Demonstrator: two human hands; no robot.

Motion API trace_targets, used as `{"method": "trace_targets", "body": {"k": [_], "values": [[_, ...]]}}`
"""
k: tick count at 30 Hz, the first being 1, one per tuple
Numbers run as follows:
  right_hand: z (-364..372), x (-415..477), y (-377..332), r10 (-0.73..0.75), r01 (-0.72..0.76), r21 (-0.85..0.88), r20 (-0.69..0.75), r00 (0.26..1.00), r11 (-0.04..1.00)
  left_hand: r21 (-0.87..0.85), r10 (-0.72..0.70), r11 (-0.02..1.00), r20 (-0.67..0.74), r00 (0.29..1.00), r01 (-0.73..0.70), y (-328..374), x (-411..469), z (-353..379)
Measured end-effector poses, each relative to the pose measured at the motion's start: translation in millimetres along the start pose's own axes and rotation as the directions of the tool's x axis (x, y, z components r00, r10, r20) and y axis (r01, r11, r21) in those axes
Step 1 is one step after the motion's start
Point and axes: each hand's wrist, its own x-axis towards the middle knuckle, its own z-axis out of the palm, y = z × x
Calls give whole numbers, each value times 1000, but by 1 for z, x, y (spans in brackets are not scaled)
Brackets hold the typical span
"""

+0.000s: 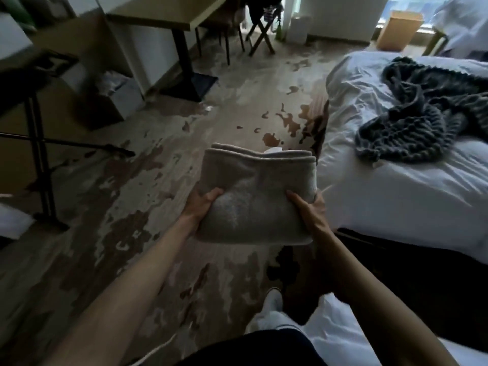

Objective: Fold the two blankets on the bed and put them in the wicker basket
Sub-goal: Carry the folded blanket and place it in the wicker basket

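Left grip [203, 207] and right grip [309, 210] clutch one folded blanket [253, 186]; one knitted blanket [422, 114] lies apart.

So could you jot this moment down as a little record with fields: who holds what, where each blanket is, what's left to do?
held item: beige blanket, folded into a thick pad
left hand: grips the blanket's left edge, thumb on top
right hand: grips its right edge, thumb on top
position: blanket held in the air over the patterned floor, beside the bed
second blanket: dark knitted blanket, crumpled on the bed, not yet folded
wicker basket: not in view
left to do: place the beige blanket, fold and place the dark one
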Motion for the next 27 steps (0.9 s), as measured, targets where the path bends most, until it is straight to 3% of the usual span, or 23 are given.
{"method": "trace_targets", "body": {"k": [7, 12, 19, 27], "values": [[6, 199, -81, -61, 58, 27, 140, 988, 998, -30, 11, 999, -123, 992, -14, 75, 163, 68], [10, 336, -111, -47, 43, 30, 143, 989, 999, -54, 29, 998, -63, 998, -32, 105, 294, 127], [2, 573, -148, 9, -9, -8, -19, 1000, 1000, -94, 52, 995, 131, 990, -40, 148, 550, 253], [-39, 831, -242, 53, -55, -1, -254, 966, 998, -24, 54, 998, 335, 941, -49, 265, 815, 415]]}}
